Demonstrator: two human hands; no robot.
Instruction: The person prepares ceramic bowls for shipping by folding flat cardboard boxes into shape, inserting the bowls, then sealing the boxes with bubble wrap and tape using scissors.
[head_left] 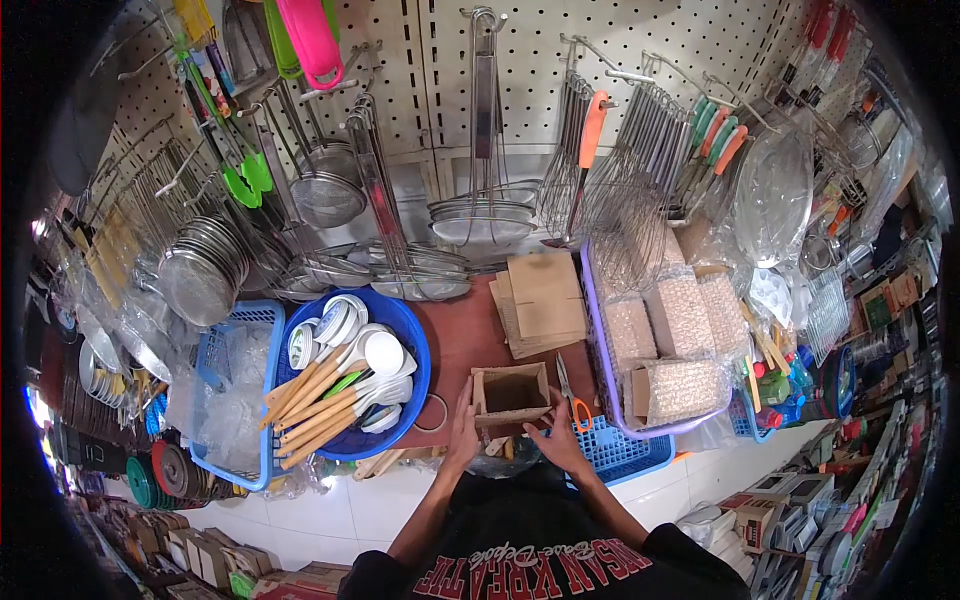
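A small brown cardboard box [510, 417] stands upright in front of me with its top open and its inside dark. My left hand [463, 432] presses along its left side, fingers stretched forward. At the near right corner, my right hand [558, 438] grips the box with fingers bent. Just right of the box lies a pair of scissors [580, 411] with orange handles, blades pointing away from me. A thin ring [432, 413], perhaps a tape roll, lies left of my left hand. Flat cardboard pieces [545, 300] are stacked beyond the box.
A blue basin [420, 400] of wooden-handled white utensils stands on the left, beside a blue basket [265, 470] of clear plastic. On the right, a purple-rimmed basket [600, 350] holds bubble-wrapped boxes. Strainers [485, 230] and whisks hang from the pegboard [410, 100] ahead.
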